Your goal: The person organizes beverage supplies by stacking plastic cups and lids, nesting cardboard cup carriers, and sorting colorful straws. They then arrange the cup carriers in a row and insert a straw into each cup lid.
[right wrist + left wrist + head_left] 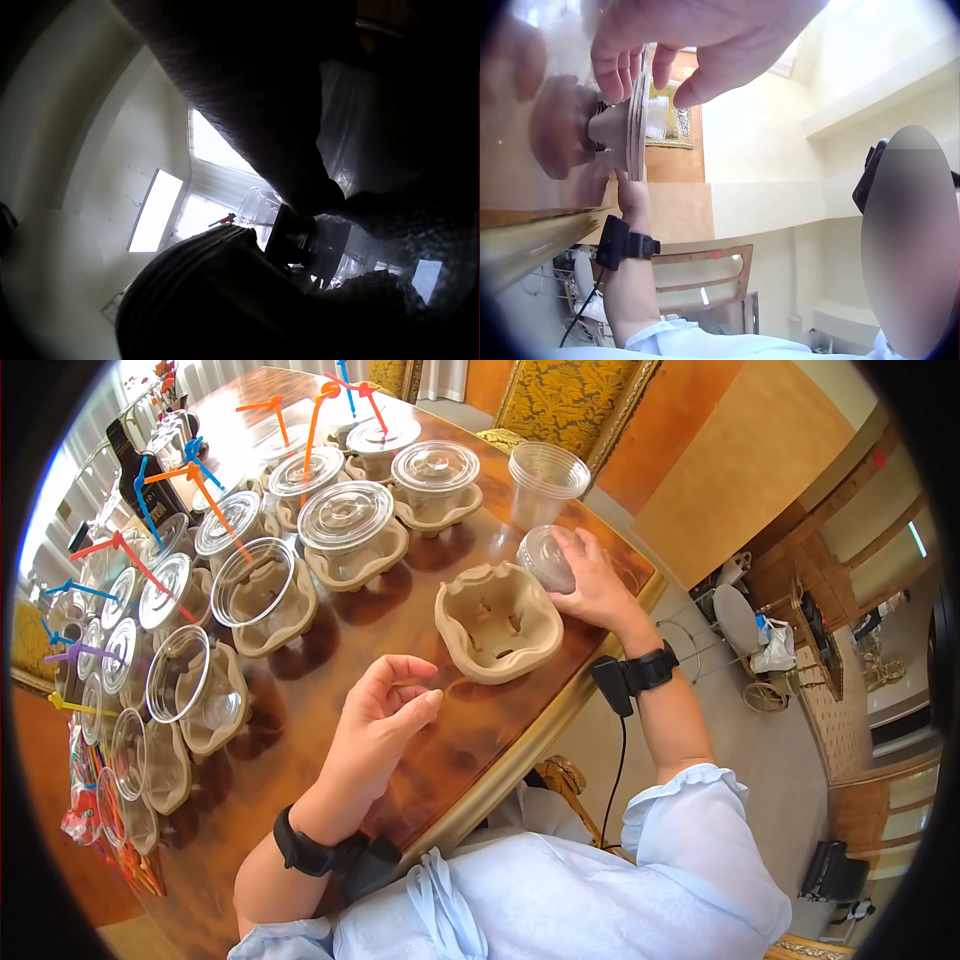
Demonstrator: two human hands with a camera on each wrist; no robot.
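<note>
In the head view a stack of pulp cup holders (468,642) lies near the table edge, between the hands; the left wrist view shows the stack (637,131) edge-on. My right hand (600,588) holds clear plastic lids (545,559) at the far right side of the stack, fingers and thumb round them. To the left of the stack, my left hand (375,725) hovers over the table with fingers loosely bent and nothing in them. The right wrist view is very dark; the right hand (255,97) hides much of what it holds.
Clear stacked cups (545,478) stand behind the right hand. Rows of lidded cups in pulp holders (355,565) fill the table's left and back, several with bent coloured straws (117,542). A dark bottle (150,485) stands at the back left.
</note>
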